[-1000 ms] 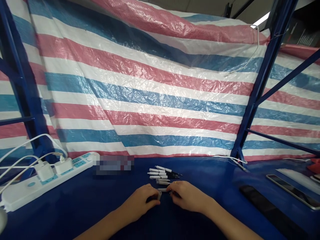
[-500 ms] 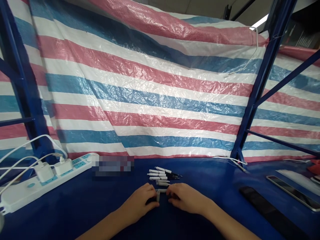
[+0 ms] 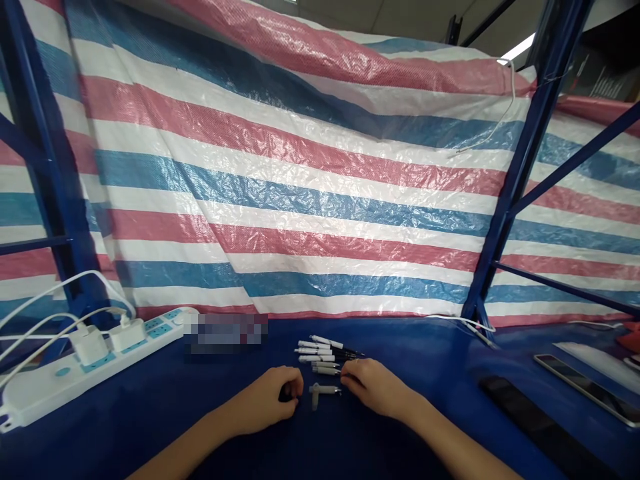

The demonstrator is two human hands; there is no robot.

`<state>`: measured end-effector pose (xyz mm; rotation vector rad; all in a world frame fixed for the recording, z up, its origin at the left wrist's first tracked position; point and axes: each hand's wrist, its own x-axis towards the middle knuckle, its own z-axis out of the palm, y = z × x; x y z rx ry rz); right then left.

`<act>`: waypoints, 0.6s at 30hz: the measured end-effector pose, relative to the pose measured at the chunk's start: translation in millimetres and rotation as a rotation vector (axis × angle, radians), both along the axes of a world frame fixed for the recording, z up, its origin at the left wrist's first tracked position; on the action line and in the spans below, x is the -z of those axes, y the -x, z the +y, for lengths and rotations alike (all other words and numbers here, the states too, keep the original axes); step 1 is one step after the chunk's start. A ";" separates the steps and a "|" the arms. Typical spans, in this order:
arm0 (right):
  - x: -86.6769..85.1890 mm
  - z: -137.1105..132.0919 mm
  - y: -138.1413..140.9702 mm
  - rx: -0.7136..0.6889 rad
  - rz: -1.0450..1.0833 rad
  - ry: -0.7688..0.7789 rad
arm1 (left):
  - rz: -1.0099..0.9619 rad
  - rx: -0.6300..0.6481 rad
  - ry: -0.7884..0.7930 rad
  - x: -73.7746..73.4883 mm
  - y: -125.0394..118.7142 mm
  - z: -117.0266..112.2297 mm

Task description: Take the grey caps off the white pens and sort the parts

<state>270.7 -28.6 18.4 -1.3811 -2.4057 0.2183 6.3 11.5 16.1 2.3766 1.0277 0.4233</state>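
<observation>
While both forearms reach in from the near edge over the blue tabletop (image 3: pixel 170 380), the left hand (image 3: pixel 273 401) sits with its fingers loosely curled, a small gap between thumb and forefinger, and nothing visible in its hold. The right hand (image 3: pixel 377 388) is bent, thumb and forefinger a little apart; whether its fingertips grip or touch the pen ends beside them, I cannot tell. Between the hands lies a slim grey barrel (image 3: pixel 327 390), set crosswise, with a short grey piece (image 3: pixel 315 400) across its left end, pointing toward the person. To the right, well apart from the hands, are a long black object (image 3: pixel 543 427) and, beyond it, a phone (image 3: pixel 585 387). Just past the barrel rest some grey pens (image 3: pixel 326 369), and behind those a small cluster of white-and-black pens (image 3: pixel 317 351), roughly side by side. At the left, a white power strip (image 3: pixel 40 393) runs slantwise, two plugs (image 3: pixel 90 347) in it. Blue metal posts (image 3: pixel 515 173) flank a striped sheet (image 3: pixel 300 213) hanging behind the table.
</observation>
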 end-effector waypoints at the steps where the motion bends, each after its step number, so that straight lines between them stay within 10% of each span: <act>1: 0.5 0.6 0.3 -0.014 0.003 0.001 | -0.003 -0.006 -0.013 0.6 -0.6 -0.9; 18: 1.2 4.7 -0.1 -0.124 0.074 0.025 | -0.073 -0.008 -0.384 22.7 -16.5 1.3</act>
